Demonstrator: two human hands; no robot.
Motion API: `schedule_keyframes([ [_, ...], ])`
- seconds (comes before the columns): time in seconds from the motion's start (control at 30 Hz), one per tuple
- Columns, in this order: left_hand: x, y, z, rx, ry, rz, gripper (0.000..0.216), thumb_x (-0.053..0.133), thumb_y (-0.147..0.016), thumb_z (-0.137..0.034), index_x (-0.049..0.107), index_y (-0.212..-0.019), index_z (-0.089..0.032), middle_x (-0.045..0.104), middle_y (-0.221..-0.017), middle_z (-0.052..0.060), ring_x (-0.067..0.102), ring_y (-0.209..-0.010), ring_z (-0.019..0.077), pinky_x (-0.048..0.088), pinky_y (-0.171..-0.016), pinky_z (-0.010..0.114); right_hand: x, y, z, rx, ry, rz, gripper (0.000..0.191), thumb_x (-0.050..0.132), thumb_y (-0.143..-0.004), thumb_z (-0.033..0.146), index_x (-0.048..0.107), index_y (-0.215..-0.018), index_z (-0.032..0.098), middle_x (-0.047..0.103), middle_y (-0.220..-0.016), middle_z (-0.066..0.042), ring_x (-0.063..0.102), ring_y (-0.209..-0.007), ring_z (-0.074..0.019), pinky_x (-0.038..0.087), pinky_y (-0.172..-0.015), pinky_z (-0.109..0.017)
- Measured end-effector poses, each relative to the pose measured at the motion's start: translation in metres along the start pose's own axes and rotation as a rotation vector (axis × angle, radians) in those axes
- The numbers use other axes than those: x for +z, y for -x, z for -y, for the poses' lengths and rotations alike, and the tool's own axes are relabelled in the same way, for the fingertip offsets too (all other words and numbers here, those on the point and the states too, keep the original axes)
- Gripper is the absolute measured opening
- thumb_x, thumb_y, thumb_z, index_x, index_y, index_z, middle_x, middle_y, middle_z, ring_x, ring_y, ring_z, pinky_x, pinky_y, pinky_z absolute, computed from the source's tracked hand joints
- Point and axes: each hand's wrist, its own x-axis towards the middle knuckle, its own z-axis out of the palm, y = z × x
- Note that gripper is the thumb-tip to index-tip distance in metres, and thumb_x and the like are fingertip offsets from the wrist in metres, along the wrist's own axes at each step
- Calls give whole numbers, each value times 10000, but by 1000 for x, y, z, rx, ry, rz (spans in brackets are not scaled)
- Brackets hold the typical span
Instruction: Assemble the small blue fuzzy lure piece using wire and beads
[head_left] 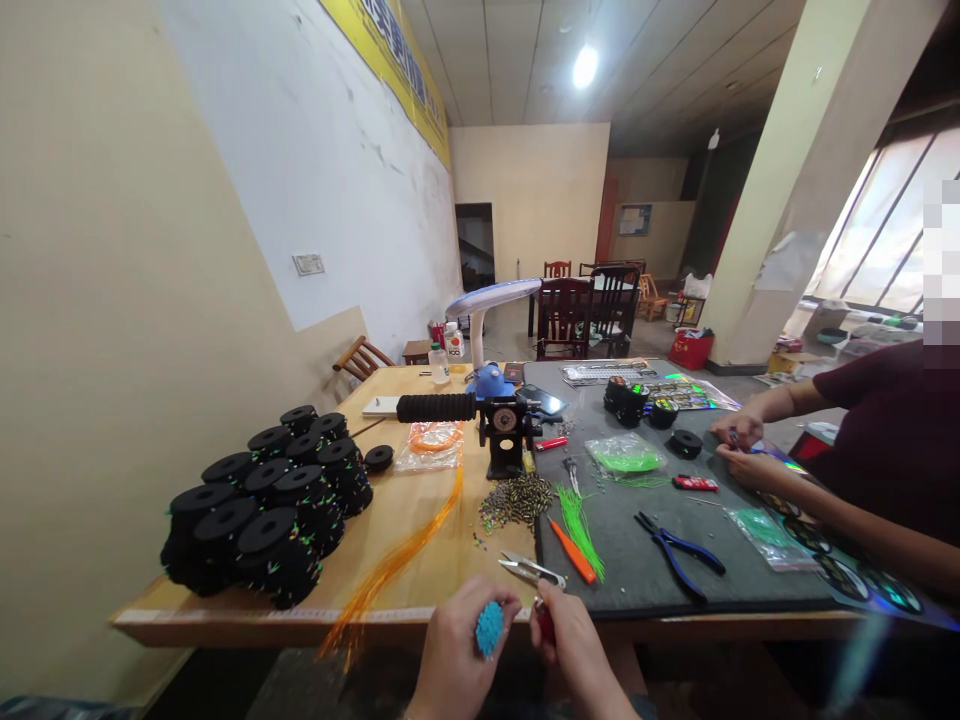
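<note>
Blue piece (489, 628) in L hand (454, 655), just off table (300, 625) edge.

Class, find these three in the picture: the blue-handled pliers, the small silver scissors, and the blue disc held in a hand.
blue-handled pliers (661, 538): head view, on the pivot.
silver scissors (534, 571): head view, middle of the blades.
blue disc (489, 628): head view, centre of its face.

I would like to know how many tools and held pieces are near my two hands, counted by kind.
blue-handled pliers: 1
silver snips: 1
orange tool: 1
blue piece in the left hand: 1
red piece in the right hand: 1
Total: 5
</note>
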Motion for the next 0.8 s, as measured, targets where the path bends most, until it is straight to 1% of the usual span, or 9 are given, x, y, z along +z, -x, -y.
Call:
schedule_keyframes([
  [0.2, 0, 1, 2, 11, -22, 1, 140, 561, -877, -257, 688, -838, -216, 677, -748, 18, 648, -707, 161, 464, -643, 222, 3, -1, 2, 24, -14, -35, 714, 270, -726, 808, 433, -376, 208, 264, -319, 50, 254, -339, -77, 187, -412, -226],
  [0.33, 2, 3, 5, 25, -19, -11, 149, 548, -888, -263, 668, -817, -208, 670, -746, 17, 644, -705, 159, 465, -644, 226, 3, -1, 5, 50, 5, -22, 724, 263, -703, 830, 445, -386, 204, 286, -324, 47, 276, -336, -78, 195, -407, -223],
  [0.57, 1, 4, 6, 34, -10, -22, 147, 554, -888, -282, 671, -833, -212, 680, -758, 19, 652, -711, 163, 476, -645, 225, 3, -1, 3, 69, 16, -31, 742, 239, -670, 863, 432, -372, 211, 274, -321, 46, 267, -333, -77, 192, -401, -228],
  [0.73, 0, 5, 6, 4, 6, -15, 149, 557, -887, -293, 669, -831, -213, 690, -773, 23, 656, -727, 164, 475, -660, 223, 2, -3, -3, 38, 41, 7, 759, 228, -713, 853, 455, -399, 200, 293, -338, 43, 288, -346, -81, 207, -410, -226],
  [0.8, -1, 4, 5, -10, 28, -14, 149, 559, -886, -293, 665, -822, -211, 689, -773, 23, 654, -730, 161, 472, -665, 220, 0, -3, -4, 20, 37, -12, 750, 243, -734, 839, 459, -419, 194, 303, -356, 43, 297, -361, -84, 211, -417, -226],
])
